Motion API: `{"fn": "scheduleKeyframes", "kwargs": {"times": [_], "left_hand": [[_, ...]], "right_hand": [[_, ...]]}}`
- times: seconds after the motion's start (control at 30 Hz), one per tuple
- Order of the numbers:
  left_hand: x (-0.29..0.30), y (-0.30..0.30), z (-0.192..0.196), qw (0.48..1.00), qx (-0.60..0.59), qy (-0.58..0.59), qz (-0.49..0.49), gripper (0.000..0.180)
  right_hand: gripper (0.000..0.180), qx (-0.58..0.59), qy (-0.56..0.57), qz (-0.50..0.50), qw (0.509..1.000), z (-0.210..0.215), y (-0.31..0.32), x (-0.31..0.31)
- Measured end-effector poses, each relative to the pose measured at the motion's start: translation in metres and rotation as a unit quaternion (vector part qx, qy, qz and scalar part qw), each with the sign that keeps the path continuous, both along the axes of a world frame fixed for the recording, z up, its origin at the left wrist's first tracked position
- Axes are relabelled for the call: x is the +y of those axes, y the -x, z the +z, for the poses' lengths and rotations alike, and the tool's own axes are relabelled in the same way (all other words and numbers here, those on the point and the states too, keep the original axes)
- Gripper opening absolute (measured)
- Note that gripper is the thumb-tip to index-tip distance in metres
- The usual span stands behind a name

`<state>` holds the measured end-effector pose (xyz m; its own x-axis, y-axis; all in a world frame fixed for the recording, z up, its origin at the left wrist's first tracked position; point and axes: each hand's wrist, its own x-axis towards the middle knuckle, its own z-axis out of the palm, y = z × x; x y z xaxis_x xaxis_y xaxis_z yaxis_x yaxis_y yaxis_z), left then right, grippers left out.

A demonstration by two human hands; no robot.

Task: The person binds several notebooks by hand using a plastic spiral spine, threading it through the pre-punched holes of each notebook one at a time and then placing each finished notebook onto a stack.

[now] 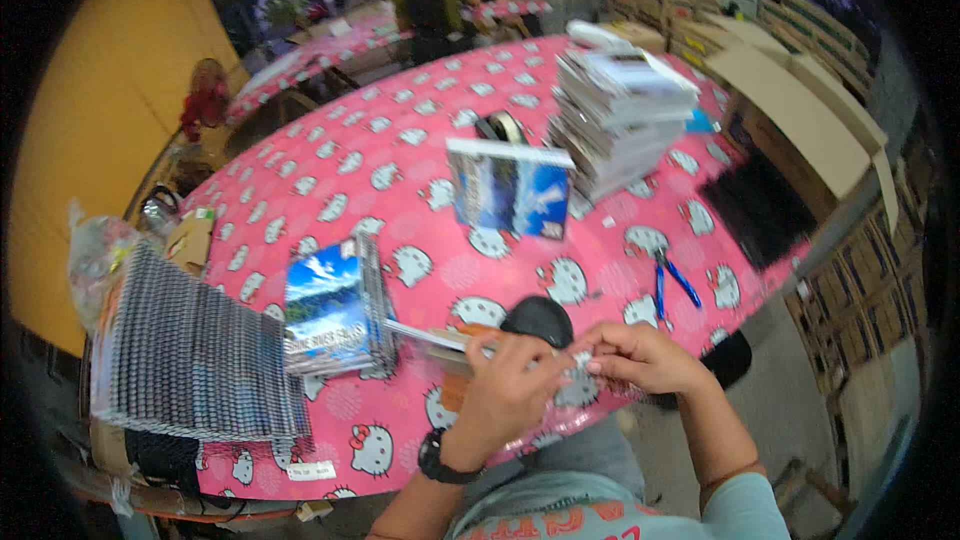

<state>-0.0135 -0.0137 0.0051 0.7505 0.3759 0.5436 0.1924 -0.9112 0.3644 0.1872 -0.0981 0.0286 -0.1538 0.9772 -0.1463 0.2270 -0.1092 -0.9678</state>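
Note:
At the table's near edge my left hand (510, 385), with a black watch (437, 457) on the wrist, is closed with curled fingers beside a thin booklet (425, 333) seen edge-on. My right hand (640, 357) is pinched close to the left fingertips. Whatever lies between the fingers is too small to make out. Just beyond my hands sits a round black object (538, 320), and an orange-brown item (455, 390) lies partly under my left hand. Blue-handled pliers (675, 285) rest to the right, handles spread.
A long row of spiral-bound books (200, 350) stands at the left, beside a stack of blue-covered booklets (330, 305). Another booklet (515, 190) stands upright ahead, before a tall book stack (620, 110) and a tape roll (500, 127). An open carton (790, 110) is at right; a person (428, 5) sits beyond.

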Motion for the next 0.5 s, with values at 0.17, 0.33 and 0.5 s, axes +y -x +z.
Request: {"fn": "scheduleKeyframes", "kwargs": {"times": [0.17, 0.33, 0.5], "left_hand": [[0.004, -0.004, -0.003, 0.998, -0.033, -0.005, -0.051, 0.017], [0.007, -0.002, -0.010, 0.998, -0.031, 0.011, -0.047, 0.019], [0.002, -0.004, 0.000, 0.998, -0.045, 0.043, -0.029, 0.021]], "right_hand": [[0.025, -0.186, -0.163, -0.030, 0.969, -0.040, -0.022, 0.067], [0.028, -0.319, -0.266, 0.040, 0.909, -0.088, -0.001, 0.114], [0.028, -0.297, -0.179, -0.099, 0.933, -0.095, -0.030, 0.091]]}}
